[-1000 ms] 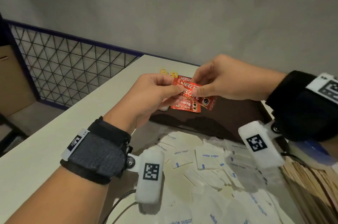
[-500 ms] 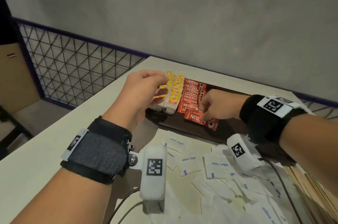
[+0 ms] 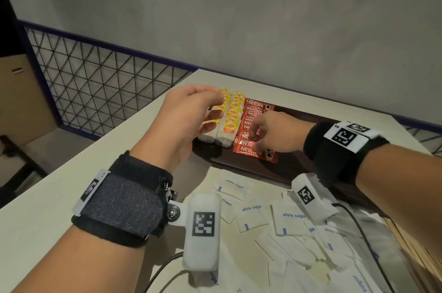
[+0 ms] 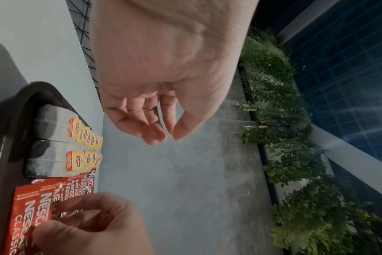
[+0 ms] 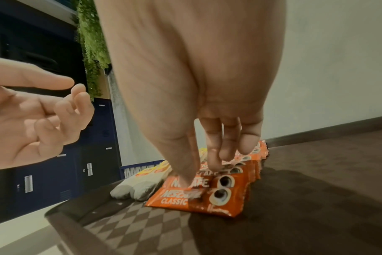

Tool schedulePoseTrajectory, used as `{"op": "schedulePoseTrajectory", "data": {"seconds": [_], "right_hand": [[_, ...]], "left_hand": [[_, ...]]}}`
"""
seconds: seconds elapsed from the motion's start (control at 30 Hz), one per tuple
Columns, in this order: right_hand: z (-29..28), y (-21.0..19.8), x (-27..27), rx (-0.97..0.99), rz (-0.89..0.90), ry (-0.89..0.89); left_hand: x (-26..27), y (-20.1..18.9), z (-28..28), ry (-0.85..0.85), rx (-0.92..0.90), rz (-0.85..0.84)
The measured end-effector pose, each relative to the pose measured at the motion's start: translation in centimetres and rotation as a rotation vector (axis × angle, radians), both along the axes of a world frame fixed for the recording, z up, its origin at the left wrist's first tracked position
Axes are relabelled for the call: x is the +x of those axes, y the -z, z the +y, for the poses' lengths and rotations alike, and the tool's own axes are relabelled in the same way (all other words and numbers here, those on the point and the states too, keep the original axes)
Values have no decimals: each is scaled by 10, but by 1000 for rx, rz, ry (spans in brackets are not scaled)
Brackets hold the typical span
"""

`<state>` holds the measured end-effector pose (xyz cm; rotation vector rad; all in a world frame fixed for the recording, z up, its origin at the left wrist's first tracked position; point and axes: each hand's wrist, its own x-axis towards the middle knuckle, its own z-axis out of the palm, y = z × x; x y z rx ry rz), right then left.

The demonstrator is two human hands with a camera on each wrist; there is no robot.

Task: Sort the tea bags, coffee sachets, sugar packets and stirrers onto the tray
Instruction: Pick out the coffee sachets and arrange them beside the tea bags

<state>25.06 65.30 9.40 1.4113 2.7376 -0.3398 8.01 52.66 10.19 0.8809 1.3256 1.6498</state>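
A dark brown tray (image 3: 299, 168) lies at the far side of the pale table. On it stand two rows of yellow-tagged tea bags (image 3: 229, 118) (image 4: 81, 134) and, right of them, a row of red coffee sachets (image 3: 251, 151) (image 5: 179, 198). My right hand (image 3: 253, 139) (image 5: 199, 176) reaches down onto the sachets, thumb and fingertips touching the front ones. My left hand (image 3: 210, 111) (image 4: 168, 138) hovers over the tea bags, fingers loosely curled and holding nothing. White sugar packets (image 3: 289, 218) lie scattered on the table in front of the tray. Wooden stirrers (image 3: 421, 257) show at the right edge.
A wire mesh railing (image 3: 95, 87) runs along the table's left side, with a cardboard box (image 3: 21, 101) beyond it. A grey wall stands behind the table. Camera cables (image 3: 358, 233) trail over the sugar packets. The tray's right half (image 5: 316, 189) is bare.
Both hands held red sachets in the air a second ago. The right hand has carried them down onto the tray's sachet row; the left hand let go and moved over the tea bags.
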Motion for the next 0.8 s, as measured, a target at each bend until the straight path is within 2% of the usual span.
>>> {"op": "schedulePoseTrajectory", "data": {"seconds": [0.2, 0.37, 0.57, 0.8], "right_hand": [[-7, -8, 10, 43, 67, -36], [-13, 1, 13, 13, -28, -89], [-11, 8, 6, 60, -54, -72], [-16, -9, 12, 144, 67, -29]], "left_hand": [[2, 0, 0, -4, 9, 15], [2, 0, 0, -8, -1, 25], [3, 1, 1, -15, -7, 29], [3, 1, 2, -10, -11, 39]]}}
